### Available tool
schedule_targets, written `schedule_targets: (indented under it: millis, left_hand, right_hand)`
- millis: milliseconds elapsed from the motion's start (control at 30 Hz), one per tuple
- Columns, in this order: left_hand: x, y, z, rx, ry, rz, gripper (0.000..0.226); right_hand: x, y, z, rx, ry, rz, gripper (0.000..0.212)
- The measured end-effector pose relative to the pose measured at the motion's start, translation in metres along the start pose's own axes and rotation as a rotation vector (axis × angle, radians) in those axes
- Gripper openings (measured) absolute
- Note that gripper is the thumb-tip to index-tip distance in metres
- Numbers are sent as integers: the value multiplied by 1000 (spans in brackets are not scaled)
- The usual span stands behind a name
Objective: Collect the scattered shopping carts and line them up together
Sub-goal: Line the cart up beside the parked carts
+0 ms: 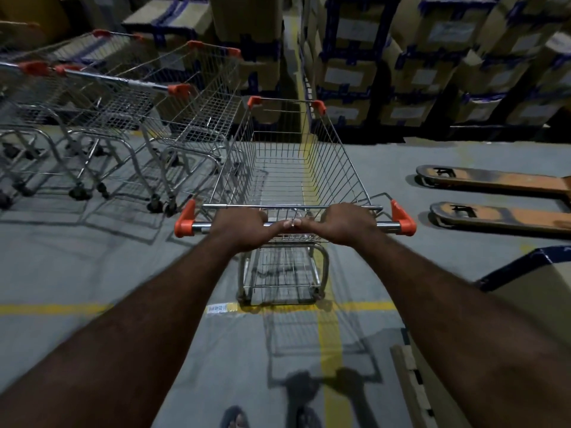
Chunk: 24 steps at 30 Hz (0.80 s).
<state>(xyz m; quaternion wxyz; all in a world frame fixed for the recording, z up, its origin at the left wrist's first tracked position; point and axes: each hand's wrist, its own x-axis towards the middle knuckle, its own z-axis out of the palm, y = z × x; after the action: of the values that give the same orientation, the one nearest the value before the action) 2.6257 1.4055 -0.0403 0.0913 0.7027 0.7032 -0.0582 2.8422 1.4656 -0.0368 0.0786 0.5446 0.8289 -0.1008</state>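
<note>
Currently held: an empty wire shopping cart point(336, 168), standing on the grey floor point(92, 273) straight ahead of the person, its nose toward the stacked cartons point(417, 66).
Left hand: the left hand point(244, 225) is curled over the steel handle bar point(386, 224) just left of its middle, gripping it.
Right hand: the right hand point(346, 223) grips the same bar just right of the middle; the two thumbs meet tip to tip.
Why that grip: with both hands near the centre and the arms stretched out, the push probably stays even, so the cart rolls straight rather than swinging sideways.
Parked group: several more carts point(185, 118) stand together at the left, also facing the cartons. The nearest is just beside the held cart; whether the baskets touch cannot be told.
Why here: the held cart sits at the open end of that group, which reads as adding it to the line.
Hazard: pallet jack forks point(494, 183) lie on the floor at the right, near the cart but apart from it; drifting that way could catch a wheel.
Still to do: closing the gap to the neighbour, by my judgement.
</note>
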Motion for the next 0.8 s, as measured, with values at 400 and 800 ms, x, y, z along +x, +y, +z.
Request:
schedule_targets:
  millis: [400, 800]
  left_hand:
    - [-10, 12, 6, -23, 6, -55, 106]
    - [-9, 4, 9, -34, 20, -40, 107]
  right_hand:
    - [-10, 11, 6, -24, 11, -40, 102]
    - [-10, 4, 10, -47, 4, -3, 100]
